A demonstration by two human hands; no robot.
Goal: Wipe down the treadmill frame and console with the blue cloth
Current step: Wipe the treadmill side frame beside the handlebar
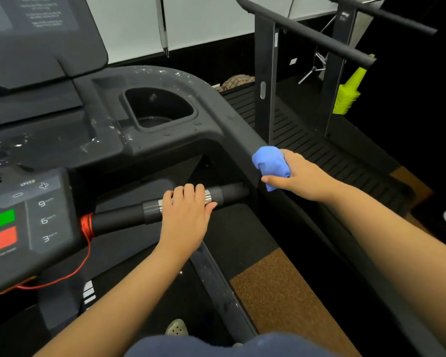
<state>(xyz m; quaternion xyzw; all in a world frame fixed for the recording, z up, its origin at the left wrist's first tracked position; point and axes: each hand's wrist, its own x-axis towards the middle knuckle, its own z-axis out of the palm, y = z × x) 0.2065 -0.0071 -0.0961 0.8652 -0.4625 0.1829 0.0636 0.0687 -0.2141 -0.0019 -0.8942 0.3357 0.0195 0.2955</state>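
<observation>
Gym floor of black matting and brown cork tile beside a dark grey treadmill console [165,140] flecked with white debris. The right hand [301,176] clenches a bunched blue cloth [271,164] against the black side rail [245,148]. The left hand [188,215] wraps the black handlebar with silver sensor bands [216,195] as a brace. Suggested technique: unfold the cloth for wider contact and wipe in 1 direction along the rail, toward the speckled cup holder [160,109].
</observation>
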